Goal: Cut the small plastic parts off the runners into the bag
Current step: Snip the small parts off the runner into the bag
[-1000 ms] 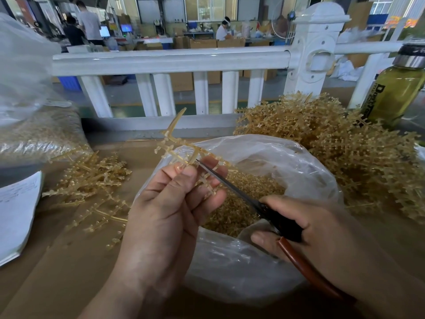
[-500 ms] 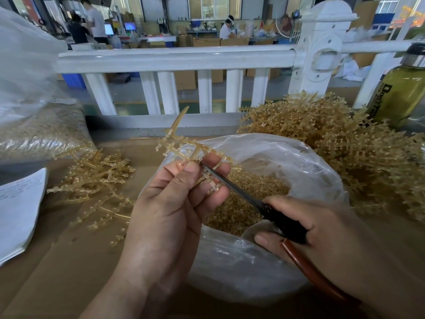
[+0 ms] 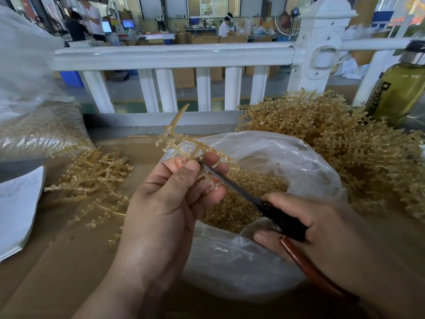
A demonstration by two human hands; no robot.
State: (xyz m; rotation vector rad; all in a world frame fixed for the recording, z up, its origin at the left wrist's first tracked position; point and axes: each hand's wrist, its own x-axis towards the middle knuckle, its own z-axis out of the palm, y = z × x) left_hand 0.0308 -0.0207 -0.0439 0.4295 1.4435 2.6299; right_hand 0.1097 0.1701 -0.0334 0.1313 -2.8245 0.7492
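Note:
My left hand (image 3: 170, 203) pinches an amber plastic runner (image 3: 181, 143) over the open clear bag (image 3: 299, 157); its stem points up and away. My right hand (image 3: 322, 226) grips scissors (image 3: 232, 183) with black and red-brown handles. The blade tips sit at the runner beside my left fingertips. Inside the bag lies a heap of small amber cut parts (image 3: 232, 210). The runner's lower branches are hidden behind my left fingers.
A big pile of runners (image 3: 345, 143) lies at the right, a smaller pile (image 3: 92, 178) at the left. A filled plastic bag (image 3: 36, 130) and papers (image 3: 16, 203) are far left. A bottle (image 3: 400, 90) stands at the right, a white railing (image 3: 174, 56) behind.
The scissor tips have slid slightly further up along the runner toward my left fingertips. Both hands otherwise hold much the same place.

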